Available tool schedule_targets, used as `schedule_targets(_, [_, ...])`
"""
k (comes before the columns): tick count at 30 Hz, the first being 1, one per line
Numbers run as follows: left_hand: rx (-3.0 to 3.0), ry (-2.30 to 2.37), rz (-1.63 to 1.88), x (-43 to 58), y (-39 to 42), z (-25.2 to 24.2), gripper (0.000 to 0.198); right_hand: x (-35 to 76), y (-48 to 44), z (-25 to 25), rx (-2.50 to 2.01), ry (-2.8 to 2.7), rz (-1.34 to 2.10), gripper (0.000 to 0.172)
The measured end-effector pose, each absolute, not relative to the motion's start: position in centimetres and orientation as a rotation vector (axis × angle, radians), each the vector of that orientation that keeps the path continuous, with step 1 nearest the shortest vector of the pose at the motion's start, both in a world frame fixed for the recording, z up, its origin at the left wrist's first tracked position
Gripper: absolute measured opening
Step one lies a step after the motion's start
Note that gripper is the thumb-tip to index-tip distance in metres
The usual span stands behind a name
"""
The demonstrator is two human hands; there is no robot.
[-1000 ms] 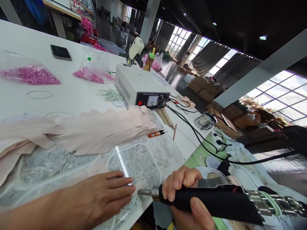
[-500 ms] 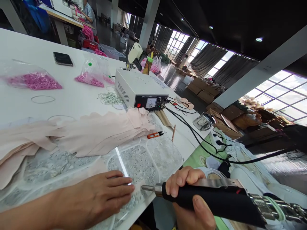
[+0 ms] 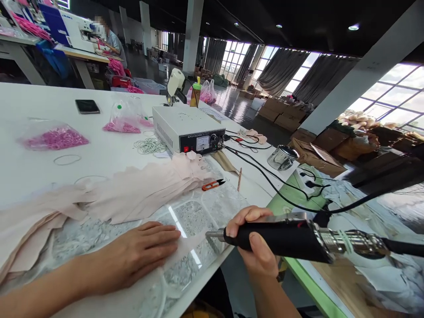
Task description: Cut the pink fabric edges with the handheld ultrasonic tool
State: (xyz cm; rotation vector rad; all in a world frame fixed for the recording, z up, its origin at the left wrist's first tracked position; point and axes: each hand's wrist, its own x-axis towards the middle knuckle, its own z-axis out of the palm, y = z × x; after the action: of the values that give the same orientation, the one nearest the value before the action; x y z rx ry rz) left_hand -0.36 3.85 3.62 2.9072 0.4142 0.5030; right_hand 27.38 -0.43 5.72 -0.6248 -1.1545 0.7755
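My left hand (image 3: 139, 249) lies flat, fingers extended, over a pale pink piece of fabric (image 3: 189, 244) on the marble-patterned mat. Held in my right hand (image 3: 260, 260) is a black handheld ultrasonic welder (image 3: 281, 240), its fingers wrapped round the body. The welder's metal tip points left and meets the fabric's narrow end, right of my left fingertips; whether it presses down I cannot tell. Beyond my left hand a stack of pale pink fabric pieces (image 3: 142, 187) spreads across the mat. Orange thread snips (image 3: 213, 184) lie at the stack's right end.
A white control box (image 3: 185, 128) stands behind the stack, with black cables running right. Pale elastic loops (image 3: 149, 145), bags of pink loops (image 3: 61, 136) and a phone (image 3: 87, 106) lie to the left. A glass jar (image 3: 282, 158) stands near the table's right edge.
The welder's tip has moved right along the fabric, farther from my left fingertips, showing more fabric between. My left hand stays flat. The view has tilted up somewhat.
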Motion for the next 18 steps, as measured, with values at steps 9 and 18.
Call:
schedule_targets(9, [2.927,0.259,0.341,0.2,6.1,4.6,0.04,27.0,0.2,5.5,-0.599,-1.095,0.74,0.018])
schedule_targets(18, [2.951,0.144,0.128,0.8,7.4,6.7,0.043,26.9,1.2,6.1,-0.606,-1.069,0.777,0.022])
